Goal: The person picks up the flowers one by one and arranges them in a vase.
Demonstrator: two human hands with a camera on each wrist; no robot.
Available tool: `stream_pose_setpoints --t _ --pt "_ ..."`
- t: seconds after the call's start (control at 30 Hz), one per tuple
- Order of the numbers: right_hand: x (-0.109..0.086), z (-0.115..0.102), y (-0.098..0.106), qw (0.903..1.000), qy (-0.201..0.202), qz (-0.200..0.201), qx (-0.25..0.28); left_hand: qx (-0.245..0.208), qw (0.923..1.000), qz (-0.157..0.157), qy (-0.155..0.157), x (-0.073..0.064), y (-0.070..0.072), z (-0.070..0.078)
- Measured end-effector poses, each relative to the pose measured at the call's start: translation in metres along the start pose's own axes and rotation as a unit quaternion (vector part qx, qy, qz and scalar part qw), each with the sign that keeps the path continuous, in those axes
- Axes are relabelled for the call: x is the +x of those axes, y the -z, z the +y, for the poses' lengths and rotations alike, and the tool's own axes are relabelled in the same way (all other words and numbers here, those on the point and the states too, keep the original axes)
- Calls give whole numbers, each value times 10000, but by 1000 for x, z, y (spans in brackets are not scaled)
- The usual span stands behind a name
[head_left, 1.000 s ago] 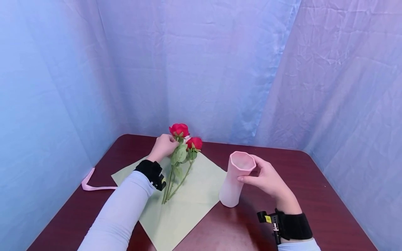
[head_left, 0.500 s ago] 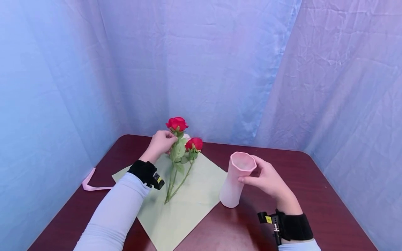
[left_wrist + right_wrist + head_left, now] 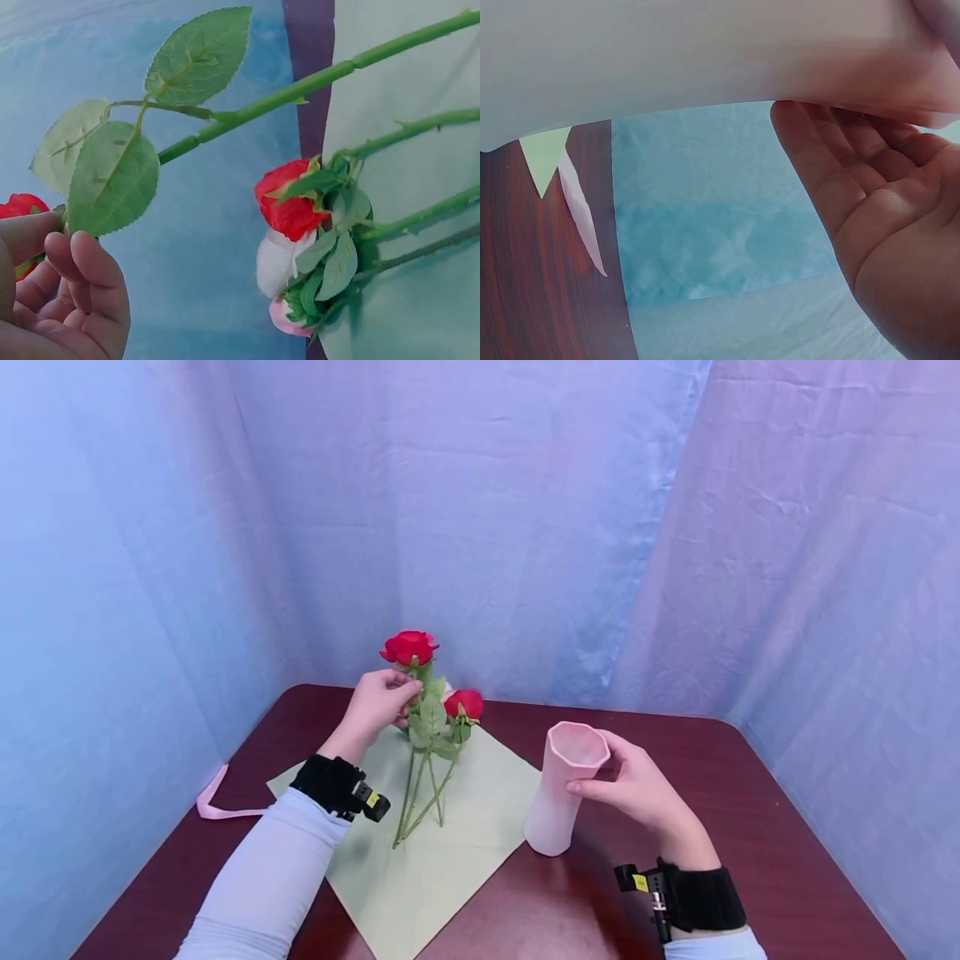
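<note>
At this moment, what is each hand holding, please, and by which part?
The left hand pinches a red rose by its stem, just below the bloom; the right hand holds the pink-white vase near its rim.

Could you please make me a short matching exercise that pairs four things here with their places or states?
1. Upper rose
2. Paper
3. Vase
4. Ribbon

A. Near the table's left edge
B. Held by the right grip
C. Pinched by the left grip
D. Pale green, under stems

Pairs: 1-C, 2-D, 3-B, 4-A
</note>
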State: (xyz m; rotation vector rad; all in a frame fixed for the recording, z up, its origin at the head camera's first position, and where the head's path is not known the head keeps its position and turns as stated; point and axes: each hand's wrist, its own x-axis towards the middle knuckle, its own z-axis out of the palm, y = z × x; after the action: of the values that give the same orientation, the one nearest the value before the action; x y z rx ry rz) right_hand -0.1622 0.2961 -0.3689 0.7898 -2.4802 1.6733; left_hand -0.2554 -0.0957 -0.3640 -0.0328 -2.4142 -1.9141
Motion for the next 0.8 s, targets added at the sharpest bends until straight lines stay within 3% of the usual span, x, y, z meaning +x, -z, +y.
stream_pose_setpoints --t 0.33,0.8 --pt "2 0 -2 10000 23 1 41 -840 9964 95 -39 -12 3 0" --pt "2 2 1 10000 78 32 -45 -1617 9862 359 -40 -26 5 -15"
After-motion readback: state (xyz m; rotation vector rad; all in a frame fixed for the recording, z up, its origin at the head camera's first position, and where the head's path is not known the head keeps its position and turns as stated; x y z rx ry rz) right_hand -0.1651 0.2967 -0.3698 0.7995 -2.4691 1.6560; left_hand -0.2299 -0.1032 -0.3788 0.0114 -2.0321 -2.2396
